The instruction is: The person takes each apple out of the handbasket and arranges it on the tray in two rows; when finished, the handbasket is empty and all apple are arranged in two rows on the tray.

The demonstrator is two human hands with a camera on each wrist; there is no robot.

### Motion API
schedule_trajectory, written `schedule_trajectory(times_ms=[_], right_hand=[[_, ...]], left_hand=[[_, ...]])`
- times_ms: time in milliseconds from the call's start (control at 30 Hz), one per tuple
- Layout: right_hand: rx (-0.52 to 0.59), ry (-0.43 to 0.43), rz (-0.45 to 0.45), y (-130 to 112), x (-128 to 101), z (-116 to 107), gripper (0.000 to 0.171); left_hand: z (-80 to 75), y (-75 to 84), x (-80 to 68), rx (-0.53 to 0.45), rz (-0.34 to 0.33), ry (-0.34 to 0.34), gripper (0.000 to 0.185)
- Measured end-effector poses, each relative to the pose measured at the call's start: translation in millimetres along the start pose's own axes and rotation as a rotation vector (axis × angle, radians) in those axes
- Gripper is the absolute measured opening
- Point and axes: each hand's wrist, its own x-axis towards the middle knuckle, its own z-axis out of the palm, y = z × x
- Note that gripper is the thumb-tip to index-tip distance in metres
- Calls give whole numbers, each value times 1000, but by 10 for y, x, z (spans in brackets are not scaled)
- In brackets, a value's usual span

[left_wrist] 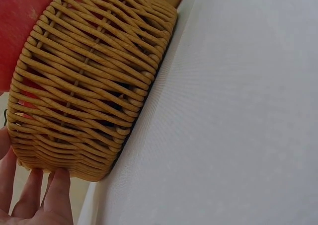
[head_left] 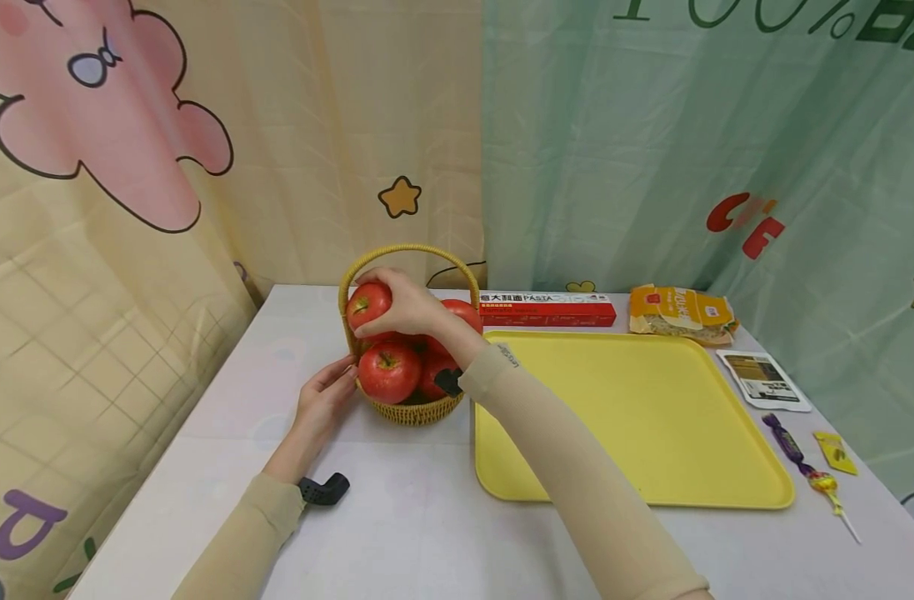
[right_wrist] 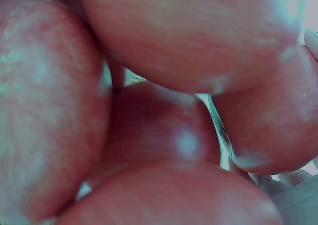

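Currently: top red apple (head_left: 367, 303) is gripped from above by right hand (head_left: 407, 308), fingers curled round it, atop the apple pile in wicker basket (head_left: 417, 410) | left hand (head_left: 323, 402) is laid with straight fingers against basket wall | yellow tray (head_left: 636, 417) is positioned just right of basket.

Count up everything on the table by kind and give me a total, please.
Apples: 4 that show, one gripped by the right hand, more may be hidden
Wicker basket: 1, touched by the left hand
Yellow tray: 1
Pasta box: 1
Packets: 3, orange, white, small yellow
Lollipop: 1
Total: 11
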Motion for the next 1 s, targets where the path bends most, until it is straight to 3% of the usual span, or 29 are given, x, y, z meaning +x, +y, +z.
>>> schedule_trajectory(times_ms=[167, 400, 567, 667, 767, 900, 1000], right_hand=[[47, 37, -33, -66, -123, -128, 63], [276, 68, -78, -171, -468, -423, 64], [503, 134, -179, -45, -778, -613, 64], [630, 244, -229, 121, -972, -698, 64], [728, 391, -203, 314, -1139, -753, 62], [789, 590, -68, 584, -1245, -751, 59], [775, 713, 68, 776, -1261, -695, 60]], left_hand=[[-14, 5, 1, -11, 8, -15, 22], [-44, 35, 5, -1, 8, -24, 20], [-41, 34, 13, -18, -4, -27, 19], [-31, 26, 15, -29, -8, -24, 19], [-22, 13, 19, -34, -11, -24, 20], [-11, -1, 23, -33, -16, -18, 20], [-3, -5, 19, -41, -17, -17, 20]])
